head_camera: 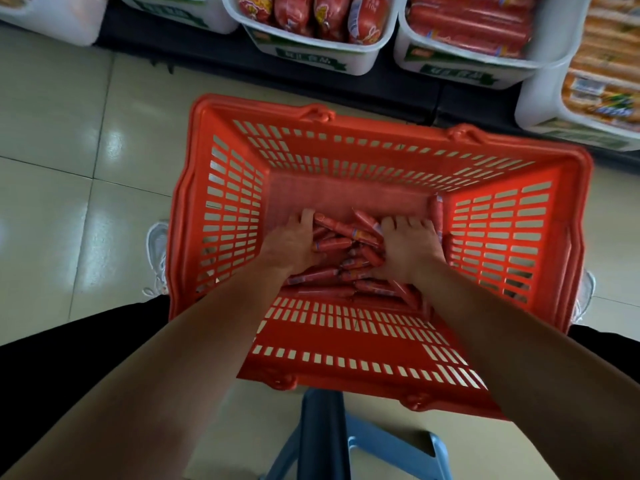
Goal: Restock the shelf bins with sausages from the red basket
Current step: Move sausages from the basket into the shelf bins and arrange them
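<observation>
The red basket (512,237) stands on the floor in front of the shelf. A pile of small red sausages (346,258) lies on its bottom, toward the near side. Both my hands are down inside the basket. My left hand (294,242) grips the left side of the pile and my right hand (408,245) grips the right side, fingers curled down over the sausages. At the top, white shelf bins hold stock: one bin (311,53) with fat red sausages, another (460,67) with long red ones.
A further bin (540,98) at the right holds orange packs, and white bins (194,12) stand at the upper left. A blue stool (346,441) is under me. My white shoes (157,251) flank the basket on the tiled floor.
</observation>
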